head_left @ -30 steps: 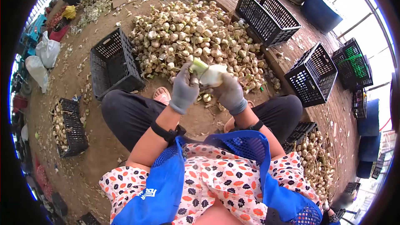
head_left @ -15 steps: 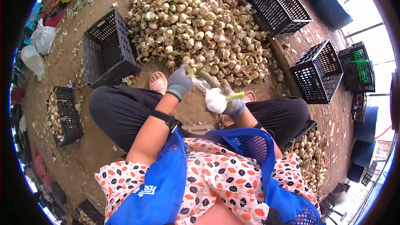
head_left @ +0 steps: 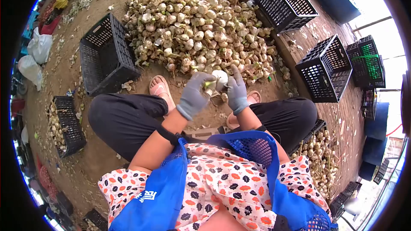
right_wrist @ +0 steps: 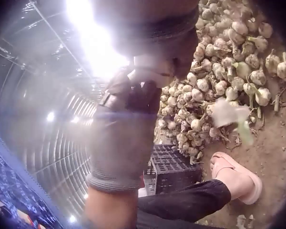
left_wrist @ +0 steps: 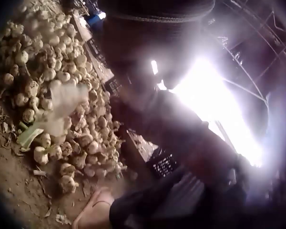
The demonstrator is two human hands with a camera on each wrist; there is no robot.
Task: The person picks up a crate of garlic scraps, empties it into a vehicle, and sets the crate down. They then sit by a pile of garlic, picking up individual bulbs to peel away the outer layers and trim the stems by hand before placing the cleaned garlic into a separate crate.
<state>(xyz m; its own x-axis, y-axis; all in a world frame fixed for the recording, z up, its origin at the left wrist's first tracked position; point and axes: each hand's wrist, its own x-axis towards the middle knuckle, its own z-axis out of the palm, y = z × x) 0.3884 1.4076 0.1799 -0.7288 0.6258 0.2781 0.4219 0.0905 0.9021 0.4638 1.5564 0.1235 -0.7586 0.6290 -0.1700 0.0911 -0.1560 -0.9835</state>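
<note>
A white garlic bulb (head_left: 220, 78) is held between my two gloved hands, in front of the heap of garlic (head_left: 195, 25). My left hand (head_left: 193, 95), in a grey glove, curls its fingers at the bulb's green stem (head_left: 208, 84). With thumb and fingers my right hand (head_left: 236, 92) grips the bulb from the other side. In the right wrist view the right glove (right_wrist: 124, 138) is close up, with a bit of white bulb (right_wrist: 150, 67) at its fingers. A blurred piece of pale skin (right_wrist: 229, 113) with a green end shows over the ground below.
A black crate (head_left: 105, 60) stands left of the heap, and another crate (head_left: 280, 2) sits on the boards at right. Garlic fills a crate (head_left: 68, 126) at far left. More garlic (head_left: 319, 158) lies beside my right leg. Sandalled feet (head_left: 160, 90) flank the work.
My left hand has come back from the heap's edge to the bulb. The right hand has raised the white bulb forward, and it has turned so its stem faces the left hand.
</note>
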